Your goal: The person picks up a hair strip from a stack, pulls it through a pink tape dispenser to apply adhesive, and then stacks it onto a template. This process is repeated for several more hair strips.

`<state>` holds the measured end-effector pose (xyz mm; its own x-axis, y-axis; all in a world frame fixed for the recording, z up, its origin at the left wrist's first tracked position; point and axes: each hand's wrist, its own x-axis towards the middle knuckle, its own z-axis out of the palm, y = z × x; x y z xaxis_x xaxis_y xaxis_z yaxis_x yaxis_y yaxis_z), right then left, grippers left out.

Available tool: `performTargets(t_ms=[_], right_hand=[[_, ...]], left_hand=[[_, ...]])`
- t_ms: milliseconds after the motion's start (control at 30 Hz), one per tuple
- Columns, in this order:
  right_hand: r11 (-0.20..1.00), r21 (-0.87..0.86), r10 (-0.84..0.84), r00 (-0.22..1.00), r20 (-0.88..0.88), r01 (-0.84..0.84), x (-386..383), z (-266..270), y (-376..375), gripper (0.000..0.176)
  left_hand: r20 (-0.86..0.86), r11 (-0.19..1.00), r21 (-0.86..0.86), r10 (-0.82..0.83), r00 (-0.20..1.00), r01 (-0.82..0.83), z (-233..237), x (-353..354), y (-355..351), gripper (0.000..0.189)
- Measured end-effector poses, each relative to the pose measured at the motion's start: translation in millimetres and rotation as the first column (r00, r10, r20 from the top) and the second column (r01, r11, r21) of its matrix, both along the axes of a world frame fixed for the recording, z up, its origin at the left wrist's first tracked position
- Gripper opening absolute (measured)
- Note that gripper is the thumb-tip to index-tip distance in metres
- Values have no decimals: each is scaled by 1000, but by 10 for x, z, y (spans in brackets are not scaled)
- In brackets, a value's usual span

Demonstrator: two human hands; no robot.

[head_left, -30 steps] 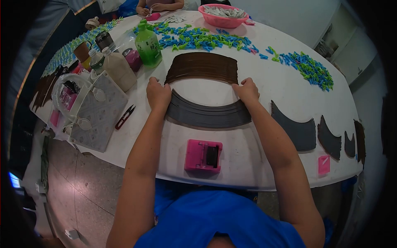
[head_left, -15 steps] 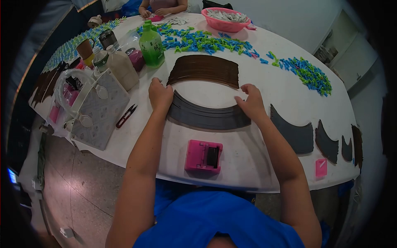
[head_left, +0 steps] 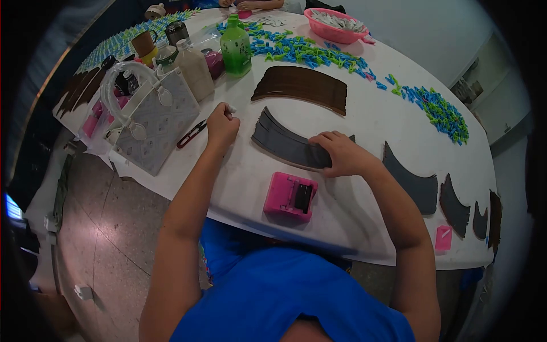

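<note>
My left hand (head_left: 222,126) is closed beside the left end of a dark grey curved piece (head_left: 285,142), apart from it; a small whitish bit shows at its fingers, too small to name. On the right end of that piece lies my right hand (head_left: 343,154), its fingers over the top and the thumb at the lower edge. A brown curved piece (head_left: 302,88) rests just beyond. Nearer to me stands a pink dispenser with a black roll (head_left: 290,196). Small snips (head_left: 192,134) lie left of my left hand.
Left: handbag (head_left: 156,125), green bottle (head_left: 235,48), other bottles. Far side: blue and green clips (head_left: 313,54), a pink basin (head_left: 336,28), a co-worker's forearms (head_left: 259,4). Right: another clip pile (head_left: 441,111), more dark curved pieces (head_left: 413,182), a small pink item (head_left: 443,238).
My left hand has left the grey piece's left end and closed. My right hand has moved onto its right end, and the piece is tilted differently. The view has shifted.
</note>
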<state>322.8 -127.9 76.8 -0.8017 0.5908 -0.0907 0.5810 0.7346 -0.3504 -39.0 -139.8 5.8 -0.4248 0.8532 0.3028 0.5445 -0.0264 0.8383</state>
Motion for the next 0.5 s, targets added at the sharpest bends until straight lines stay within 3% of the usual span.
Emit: performTargets(t_ms=[200,500], right_hand=[[999,27,-34,999,34,33,124,46,-264,78],[991,55,-119,993,8,118,489,-40,-578,78]], left_hand=[[-20,998,-31,-51,998,50,24,75,-454,20],[-1,997,-12,-82,997,82,-40,150,-488,19]])
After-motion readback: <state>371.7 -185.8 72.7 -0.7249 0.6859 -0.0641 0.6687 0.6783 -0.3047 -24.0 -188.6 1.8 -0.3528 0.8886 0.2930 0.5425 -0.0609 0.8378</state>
